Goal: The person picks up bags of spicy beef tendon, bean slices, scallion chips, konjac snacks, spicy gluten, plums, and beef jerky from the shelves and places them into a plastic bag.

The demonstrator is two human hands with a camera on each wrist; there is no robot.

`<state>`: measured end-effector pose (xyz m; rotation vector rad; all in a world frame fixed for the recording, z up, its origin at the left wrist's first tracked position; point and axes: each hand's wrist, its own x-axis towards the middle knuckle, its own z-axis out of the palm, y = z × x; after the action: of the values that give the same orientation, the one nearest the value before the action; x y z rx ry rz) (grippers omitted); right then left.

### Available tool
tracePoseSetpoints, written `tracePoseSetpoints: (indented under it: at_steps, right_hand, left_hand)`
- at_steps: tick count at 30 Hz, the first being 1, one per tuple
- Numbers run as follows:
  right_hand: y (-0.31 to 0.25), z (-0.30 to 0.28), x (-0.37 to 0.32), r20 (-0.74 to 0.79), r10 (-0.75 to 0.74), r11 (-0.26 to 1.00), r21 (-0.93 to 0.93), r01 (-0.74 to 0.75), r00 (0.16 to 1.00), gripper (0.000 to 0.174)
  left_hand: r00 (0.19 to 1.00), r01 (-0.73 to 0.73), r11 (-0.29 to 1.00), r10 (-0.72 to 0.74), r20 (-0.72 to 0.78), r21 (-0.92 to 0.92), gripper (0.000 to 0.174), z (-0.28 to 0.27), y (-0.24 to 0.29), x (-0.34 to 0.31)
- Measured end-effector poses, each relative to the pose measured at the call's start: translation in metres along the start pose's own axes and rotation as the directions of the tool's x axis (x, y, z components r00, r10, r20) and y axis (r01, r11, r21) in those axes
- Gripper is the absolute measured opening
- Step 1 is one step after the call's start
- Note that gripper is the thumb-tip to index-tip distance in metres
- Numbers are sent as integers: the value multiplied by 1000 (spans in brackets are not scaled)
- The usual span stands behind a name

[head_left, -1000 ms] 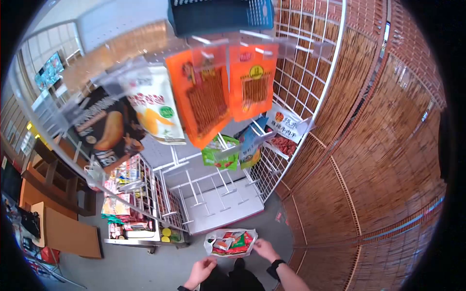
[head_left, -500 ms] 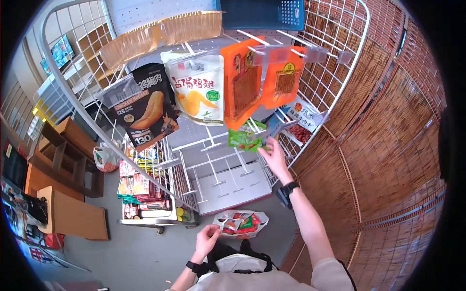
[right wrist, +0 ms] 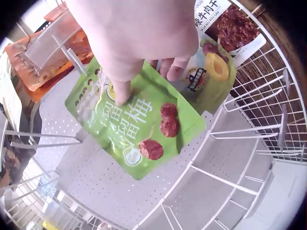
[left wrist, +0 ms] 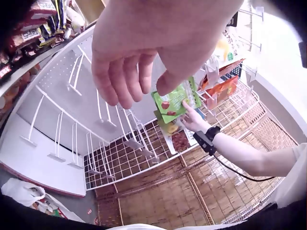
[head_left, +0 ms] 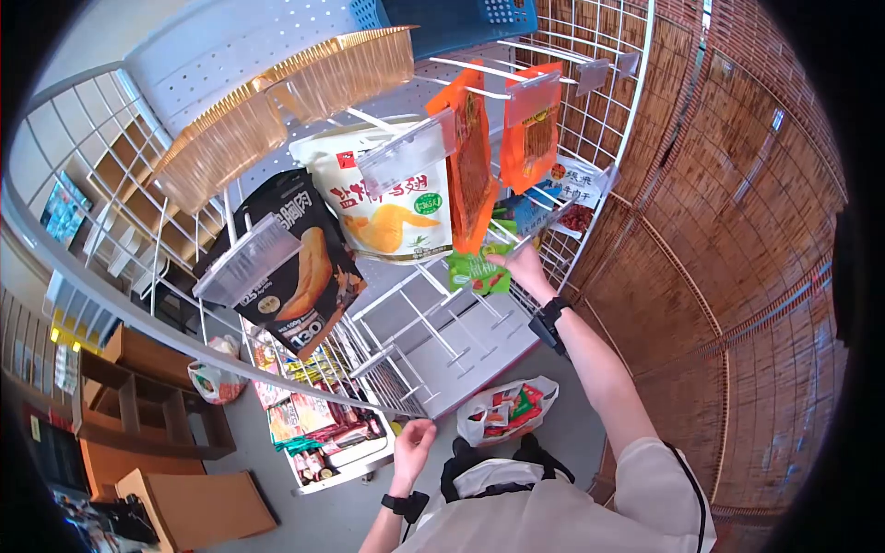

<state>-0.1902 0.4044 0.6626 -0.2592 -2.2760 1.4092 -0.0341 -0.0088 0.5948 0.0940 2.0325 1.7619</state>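
- One green pouch (right wrist: 139,124) hangs lengthwise below our right hand (right wrist: 134,33), which pinches its top edge.
- Our left hand (head_left: 413,442) hangs far lower, loose, empty.

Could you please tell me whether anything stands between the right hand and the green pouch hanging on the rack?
Nothing visible does: the right hand pinches the green pouch directly, with its thumb pressed on the front.

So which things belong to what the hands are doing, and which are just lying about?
In hand: right hand, green plum-snack pouch, white peg rack.
Lying about: black chicken-breast pouch, orange jerky pouches, gold ribbed tray, clear bag of snacks.
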Motion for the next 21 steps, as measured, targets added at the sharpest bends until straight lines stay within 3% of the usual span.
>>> tracePoseSetpoints:
  at_steps: [2, 3, 8, 10, 14, 16, 18, 20, 21]
  right_hand:
    - [-5, 2, -3, 86, 23, 976, 212, -41, 996, 56]
    - [5, 6, -2, 69, -31, 971, 240, 14, 997, 53]
    - [-3, -12, -18, 64, -10, 993, 121, 2, 998, 43]
    - [-23, -25, -28, 158, 200, 969, 116, -219, 967, 36]
    - [-31, -40, -50, 180, 178, 953, 214, -215, 968, 31]
    - [-42, -50, -64, 183, 231, 948, 177, -263, 956, 29]
    - [-49, -55, -78, 236, 259, 909, 267, -318, 937, 28]
    - [-56, -56, -97, 183, 229, 918, 287, -275, 956, 27]
    - [-54, -56, -105, 256, 212, 922, 269, -280, 943, 27]
  left_hand:
    - [999, -42, 999, 42, 17, 14, 17, -4, 7, 9]
    - [998, -55, 998, 55, 32, 0, 18, -5, 12, 11]
    - [992, -64, 998, 63, 108, 4, 17, -2, 13, 31]
    - [986, -92, 995, 96, 137, -30, 17, 0, 14, 40]
    - [975, -99, 995, 100, 201, -13, 17, 2, 26, 58]
    - [968, -110, 991, 123, 218, -72, 17, 5, 35, 65]
    - [960, -128, 990, 140, 243, -66, 19, 8, 43, 72]
    - [953, -132, 989, 144, 268, -62, 24, 13, 58, 75]
    - [944, -131, 986, 155, 292, -101, 36, 17, 61, 78]
